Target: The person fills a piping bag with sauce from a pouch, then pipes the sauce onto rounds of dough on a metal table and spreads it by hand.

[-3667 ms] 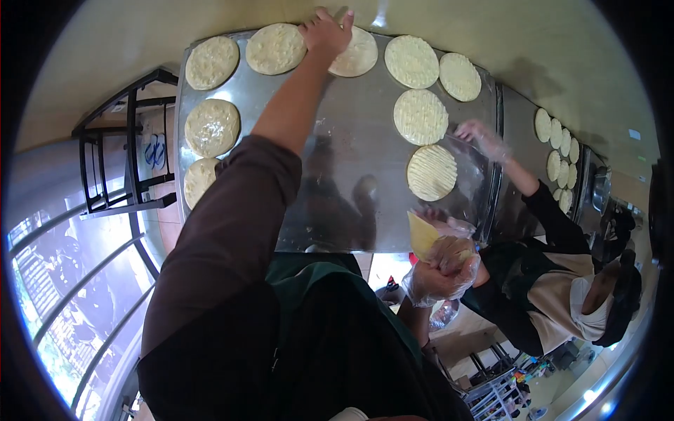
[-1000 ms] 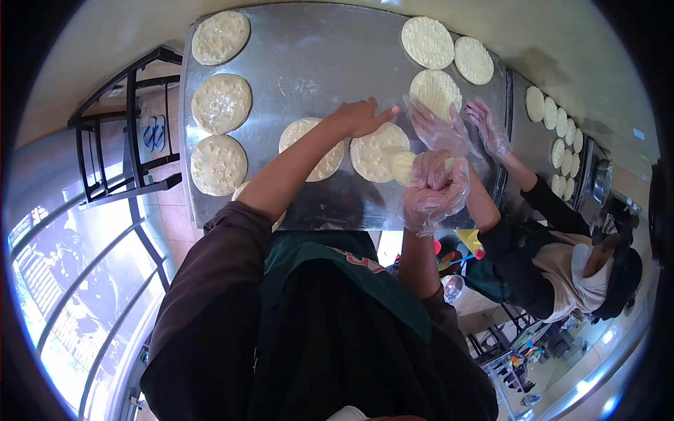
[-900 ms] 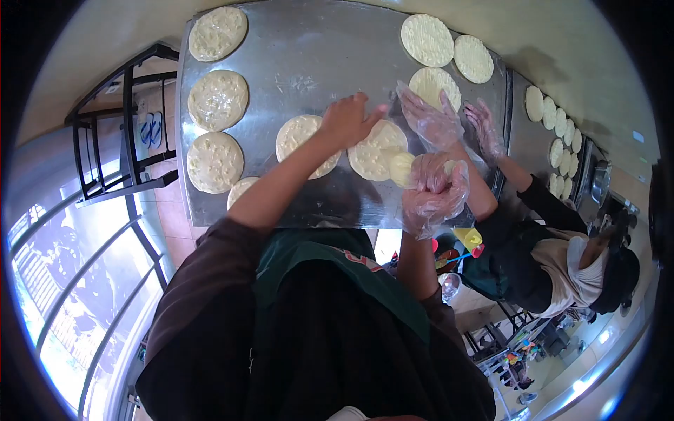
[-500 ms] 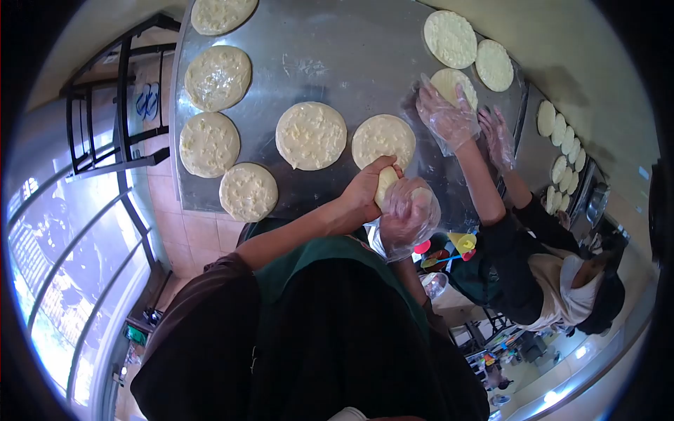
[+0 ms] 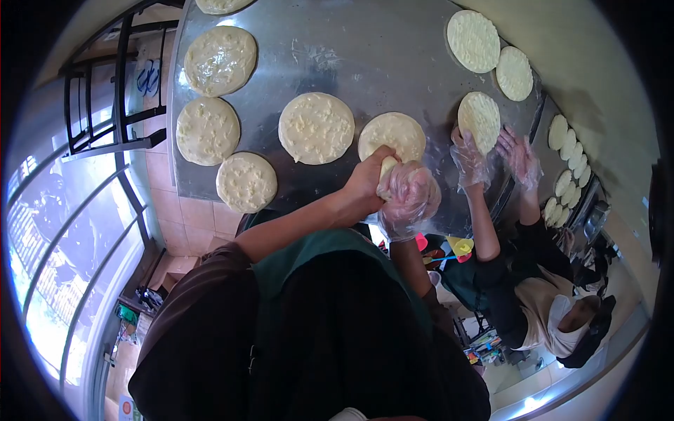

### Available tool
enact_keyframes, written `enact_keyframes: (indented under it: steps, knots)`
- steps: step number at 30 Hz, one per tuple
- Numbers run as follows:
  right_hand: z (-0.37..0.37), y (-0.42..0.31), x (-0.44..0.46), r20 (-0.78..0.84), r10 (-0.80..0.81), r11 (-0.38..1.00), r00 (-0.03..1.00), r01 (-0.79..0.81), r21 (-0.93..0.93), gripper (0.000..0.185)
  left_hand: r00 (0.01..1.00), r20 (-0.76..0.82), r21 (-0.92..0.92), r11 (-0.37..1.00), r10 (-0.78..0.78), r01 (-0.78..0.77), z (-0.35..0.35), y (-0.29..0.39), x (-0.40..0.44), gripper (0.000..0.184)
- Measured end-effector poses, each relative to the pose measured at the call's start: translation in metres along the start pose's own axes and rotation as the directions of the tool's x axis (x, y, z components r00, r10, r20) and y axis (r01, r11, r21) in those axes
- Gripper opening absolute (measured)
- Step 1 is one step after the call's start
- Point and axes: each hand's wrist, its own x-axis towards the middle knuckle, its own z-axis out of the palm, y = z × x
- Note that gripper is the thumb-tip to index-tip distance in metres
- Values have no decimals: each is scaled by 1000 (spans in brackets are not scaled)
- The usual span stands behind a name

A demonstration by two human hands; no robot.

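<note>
My bare left hand (image 5: 366,184) is closed around a pale yellow, soft-looking lump (image 5: 387,167), mostly hidden by fingers. Pressed against it is my right hand (image 5: 411,195) in a clear plastic glove, its fingers curled; what they hold is hidden. Both hands are over the near edge of a round, flat dough disc (image 5: 393,133) topped with pale bits. Left of it lies another topped dough disc (image 5: 316,128). More dough discs line the left side, including one nearest me (image 5: 246,182).
All this lies on a metal table (image 5: 316,63). On the right, a co-worker's gloved hands (image 5: 472,158) are at a pale topped disc (image 5: 479,123). Further discs (image 5: 473,41) lie beyond, and smaller ones (image 5: 557,132) on another surface. A black metal rack (image 5: 123,91) stands left.
My right hand has closed more over the lump, with its fingers now curled. The co-worker's hands have moved right with the disc, which is now tilted up. My view has shifted slightly.
</note>
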Motion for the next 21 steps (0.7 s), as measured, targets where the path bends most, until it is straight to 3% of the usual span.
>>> enact_keyframes:
  steps: [4, 7, 10, 11, 13, 14, 16, 17, 18, 20, 21]
  knots:
    - [1, 3, -4, 7, 24, 1000, 1000, -24, 13, 28, 998, -64, 77, 997, -6, 11, -5, -2, -2, 20]
    - [7, 1, 14, 33, -32, 999, 999, 32, 4, 29, 995, -91, 27, 999, 27, -25, 16, 10, 8, 22]
    - [5, 6, 22, -77, -53, 989, 996, 41, -142, 34, 998, 14, -74, 995, -65, 66, 16, 15, 16, 27]
    - [3, 3, 14, -50, 42, 999, 998, -44, -21, 35, 999, -43, 28, 999, -27, 28, 13, 12, 12, 28]
    - [-5, 2, -7, -77, 57, 994, 995, -64, -88, 34, 987, -144, 236, 971, 66, -30, 5, 3, -4, 30]
    - [-6, 4, -7, -54, -72, 967, 996, 56, -249, 33, 985, -162, 191, 981, 51, -19, 0, -3, -1, 29]
    - [-9, 9, -7, -3, -327, 788, 945, 271, -553, 32, 980, -196, 98, 995, 20, -1, -7, -12, 4, 27]
    - [-21, 23, -6, 11, -284, 826, 959, 250, -506, 30, 969, -87, 380, 907, 231, -182, -12, -13, 7, 25]
    - [-15, 18, 5, 5, -247, 911, 969, 234, -339, 25, 915, 79, 606, 710, 395, -358, -5, -7, 3, 24]
    - [-4, 6, 26, -7, -172, 985, 985, 172, 29, 16, 920, 155, 566, 731, 359, -381, 3, 5, 16, 23]
    - [0, 3, 35, 44, -385, 867, 922, 378, -325, 21, 982, 76, 308, 932, 175, -191, 7, 9, 34, 23]
